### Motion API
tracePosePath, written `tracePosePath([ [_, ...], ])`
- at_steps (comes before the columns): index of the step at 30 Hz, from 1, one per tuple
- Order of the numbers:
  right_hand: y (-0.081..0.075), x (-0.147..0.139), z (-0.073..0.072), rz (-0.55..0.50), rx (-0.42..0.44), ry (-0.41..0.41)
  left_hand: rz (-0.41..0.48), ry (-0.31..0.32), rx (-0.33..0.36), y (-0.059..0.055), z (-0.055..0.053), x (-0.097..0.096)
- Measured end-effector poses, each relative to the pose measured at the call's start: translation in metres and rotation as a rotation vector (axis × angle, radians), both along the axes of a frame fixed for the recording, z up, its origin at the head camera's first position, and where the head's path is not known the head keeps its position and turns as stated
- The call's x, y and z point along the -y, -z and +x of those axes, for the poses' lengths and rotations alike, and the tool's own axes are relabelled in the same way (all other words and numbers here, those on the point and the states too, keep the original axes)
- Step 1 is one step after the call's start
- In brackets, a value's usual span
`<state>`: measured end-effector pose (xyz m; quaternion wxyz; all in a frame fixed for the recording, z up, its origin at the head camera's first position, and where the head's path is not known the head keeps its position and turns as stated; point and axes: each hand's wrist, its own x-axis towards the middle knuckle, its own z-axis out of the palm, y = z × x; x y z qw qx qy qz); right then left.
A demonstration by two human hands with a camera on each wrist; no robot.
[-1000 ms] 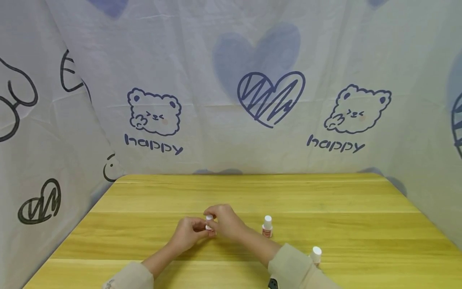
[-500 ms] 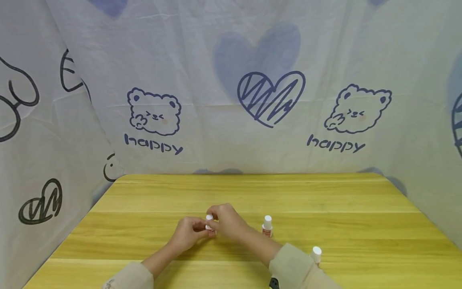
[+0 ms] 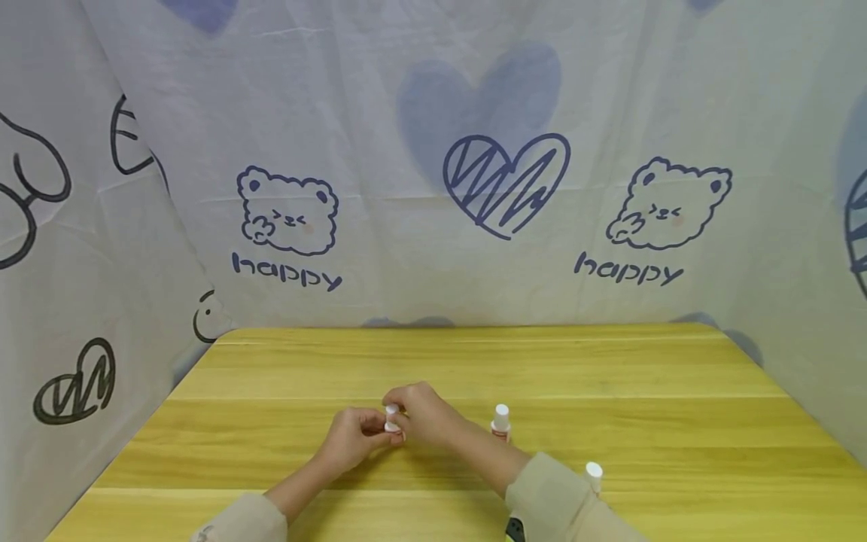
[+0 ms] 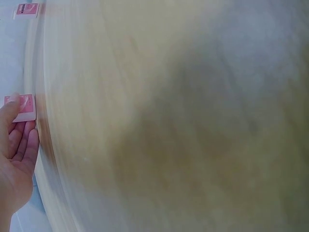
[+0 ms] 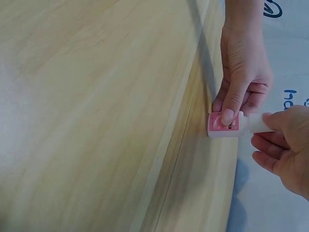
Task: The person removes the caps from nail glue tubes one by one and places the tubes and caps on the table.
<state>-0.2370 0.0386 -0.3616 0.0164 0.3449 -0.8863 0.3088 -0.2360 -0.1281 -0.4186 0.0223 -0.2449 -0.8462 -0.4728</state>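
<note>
Both hands meet at one small white bottle point(image 5: 219, 132) with a pink label, left of the table's middle in the head view. The left hand point(image 3: 352, 440) grips its body, with the thumb over the label in the right wrist view. The right hand point(image 3: 425, 415) pinches the white cap point(image 5: 259, 123) between thumb and fingers. In the right wrist view a narrow white neck shows between body and cap; whether the cap is loose I cannot tell. The bottle stands upright at the table surface. The left wrist view shows the label point(image 4: 25, 104) partly behind the thumb, with the cap out of frame.
A second capped bottle point(image 3: 501, 423) stands upright right of the hands. A third bottle point(image 3: 594, 476) is nearer, partly hidden by the right sleeve point(image 3: 565, 497). The wood-patterned table point(image 3: 609, 369) ends at a printed cloth backdrop point(image 3: 406, 263).
The right hand's fingers shift slightly right at the cap, then back left. The left hand keeps its grip on the bottle. The other bottles stay in place.
</note>
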Motion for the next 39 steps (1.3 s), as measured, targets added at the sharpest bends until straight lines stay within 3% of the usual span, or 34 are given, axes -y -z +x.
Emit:
tracePosePath([
  [19, -0.009, -0.003, -0.002, -0.015, 0.008, 0.005, 0.038, 0.007, 0.073, -0.003, 0.001, 0.0],
  [26, -0.013, -0.006, -0.002, -0.035, 0.055, 0.018, 0.05, 0.008, 0.062, -0.003, 0.001, -0.001],
  [39, -0.016, -0.009, -0.001, -0.03, 0.056, 0.016, 0.039, -0.002, 0.057, -0.002, 0.0, -0.002],
])
